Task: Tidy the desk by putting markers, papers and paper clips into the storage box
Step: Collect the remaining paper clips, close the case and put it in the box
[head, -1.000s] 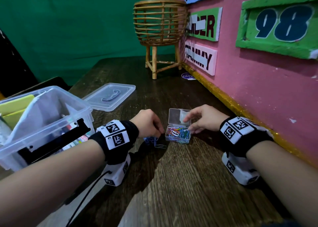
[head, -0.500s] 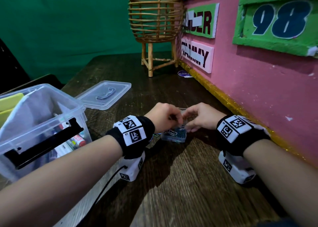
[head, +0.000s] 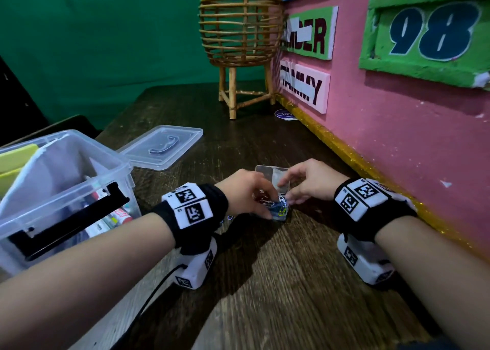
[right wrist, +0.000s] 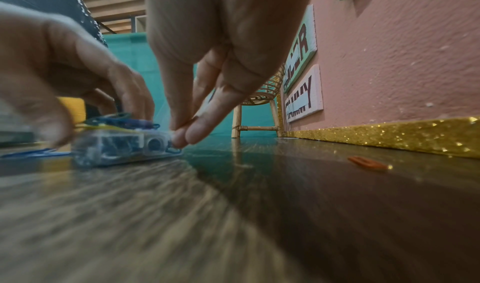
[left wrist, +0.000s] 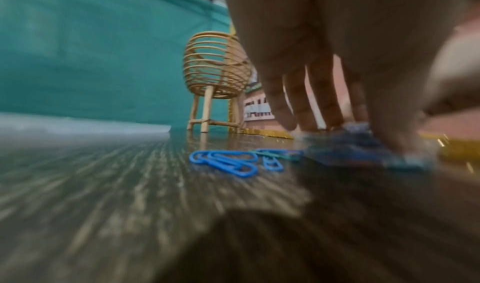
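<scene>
Pink wall [head: 397, 143], "98" sign [head: 429, 31]

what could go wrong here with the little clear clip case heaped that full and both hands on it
1. The coloured paper clips stand above the rim of the small clear plastic case, so the hinged lid may not shut and some could spill.
2. The left hand and right hand could nudge the light case along the dark wooden desk.
3. The loose blue clips and the orange clip by the gold trim could be missed.
</scene>
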A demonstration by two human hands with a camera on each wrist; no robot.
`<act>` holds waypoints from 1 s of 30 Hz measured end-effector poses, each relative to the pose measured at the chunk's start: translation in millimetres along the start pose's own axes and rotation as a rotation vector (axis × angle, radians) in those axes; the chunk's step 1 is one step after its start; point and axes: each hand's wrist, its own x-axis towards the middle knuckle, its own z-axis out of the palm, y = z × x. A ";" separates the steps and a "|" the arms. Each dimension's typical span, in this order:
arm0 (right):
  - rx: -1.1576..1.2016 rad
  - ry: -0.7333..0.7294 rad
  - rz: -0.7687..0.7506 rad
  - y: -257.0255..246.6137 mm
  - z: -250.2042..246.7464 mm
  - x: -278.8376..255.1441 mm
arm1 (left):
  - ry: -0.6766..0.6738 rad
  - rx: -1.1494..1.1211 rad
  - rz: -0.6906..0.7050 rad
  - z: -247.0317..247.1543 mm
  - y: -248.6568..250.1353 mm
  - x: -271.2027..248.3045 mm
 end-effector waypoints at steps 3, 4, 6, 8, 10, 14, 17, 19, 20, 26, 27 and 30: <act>-0.002 0.008 -0.014 0.7 0.2 0.0 | 0.060 -0.042 0.020 4.4 3.7 4.3; -0.004 0.011 -0.013 0.7 0.5 -0.3 | 0.082 -0.066 0.006 4.8 2.6 5.0; -0.006 0.017 -0.010 0.4 0.5 -1.2 | 0.126 -0.105 -0.032 4.0 -0.3 6.2; -0.003 0.008 -0.011 -0.5 0.4 -2.1 | 0.148 -0.120 -0.047 2.8 0.0 7.0; -0.005 -0.006 -0.012 -1.6 0.4 -2.4 | 0.160 -0.099 -0.047 2.1 3.0 6.9; -0.007 -0.008 -0.003 -2.3 1.8 -1.6 | 0.182 -0.085 -0.086 3.3 -0.3 8.5; -0.036 -0.018 0.013 -3.0 3.4 -1.4 | 0.218 -0.087 -0.093 4.0 -1.3 8.2; -0.053 -0.029 0.016 -4.5 3.7 -2.3 | 0.255 -0.079 -0.097 2.7 -0.9 7.5; -0.063 -0.038 0.015 -5.4 3.8 -2.7 | 0.249 -0.061 -0.099 2.1 -1.2 7.4; -0.118 -0.097 0.016 -9.8 2.8 -6.7 | 0.186 0.030 -0.098 4.1 -2.5 6.4; -0.122 -0.092 0.011 -9.5 2.4 -7.1 | 0.227 0.012 -0.091 3.9 -2.5 5.9; -0.129 -0.084 -0.012 -8.2 1.0 -6.5 | 0.204 -0.071 0.030 3.6 -1.7 3.5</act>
